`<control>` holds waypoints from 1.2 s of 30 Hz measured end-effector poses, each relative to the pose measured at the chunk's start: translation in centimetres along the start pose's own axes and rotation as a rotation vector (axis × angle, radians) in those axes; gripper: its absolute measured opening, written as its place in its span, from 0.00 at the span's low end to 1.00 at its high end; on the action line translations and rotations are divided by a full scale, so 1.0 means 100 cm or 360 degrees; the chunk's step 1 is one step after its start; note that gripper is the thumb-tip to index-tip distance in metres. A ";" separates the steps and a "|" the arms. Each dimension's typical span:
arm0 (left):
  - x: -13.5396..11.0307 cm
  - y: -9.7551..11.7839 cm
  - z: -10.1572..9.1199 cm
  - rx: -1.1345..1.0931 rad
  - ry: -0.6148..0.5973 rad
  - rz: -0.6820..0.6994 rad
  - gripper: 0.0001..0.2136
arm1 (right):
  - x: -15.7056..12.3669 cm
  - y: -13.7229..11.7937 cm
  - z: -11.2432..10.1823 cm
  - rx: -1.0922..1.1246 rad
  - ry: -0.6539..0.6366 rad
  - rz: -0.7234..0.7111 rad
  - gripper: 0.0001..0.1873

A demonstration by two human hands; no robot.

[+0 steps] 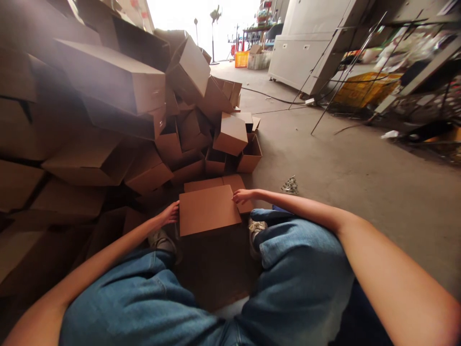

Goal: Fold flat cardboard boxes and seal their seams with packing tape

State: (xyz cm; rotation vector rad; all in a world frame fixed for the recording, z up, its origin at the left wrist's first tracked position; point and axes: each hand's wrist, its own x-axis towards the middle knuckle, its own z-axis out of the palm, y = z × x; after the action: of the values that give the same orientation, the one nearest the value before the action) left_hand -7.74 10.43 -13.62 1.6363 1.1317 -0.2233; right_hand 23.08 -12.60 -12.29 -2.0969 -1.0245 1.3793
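Note:
A flat brown cardboard box (209,210) lies tilted between my hands, above my knees, with a second cardboard panel (216,182) showing behind it. My left hand (169,214) grips its left edge. On the upper right corner, my right hand (243,196) holds the card with its fingers curled over the edge. My jeans-covered legs (302,254) spread to either side below it, and the lower part of the box is hidden in shadow.
A tall heap of brown cardboard boxes (108,96) rises close on the left and ahead. A concrete floor (360,163) stretches right, with crumpled scrap (290,185), a cable (273,96), metal rods (345,72), a yellow crate (363,91) and white cabinets (306,48).

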 end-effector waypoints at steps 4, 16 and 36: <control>0.000 0.008 0.000 -0.0199 -0.0001 0.0032 0.33 | 0.000 -0.004 -0.011 0.0113 0.0177 -0.0071 0.13; -0.015 0.027 -0.004 -0.0664 0.0264 0.0147 0.32 | -0.012 -0.011 -0.009 0.0391 0.0401 -0.0093 0.28; -0.016 0.012 0.023 -0.0334 0.0271 0.0322 0.41 | 0.004 -0.003 -0.007 -0.0365 0.0335 -0.0306 0.63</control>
State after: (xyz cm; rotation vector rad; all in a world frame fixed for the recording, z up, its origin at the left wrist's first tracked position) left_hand -6.74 7.68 -12.75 1.5898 1.0678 0.1634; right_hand 23.71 -12.12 -12.05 -2.1800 -1.3056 0.9652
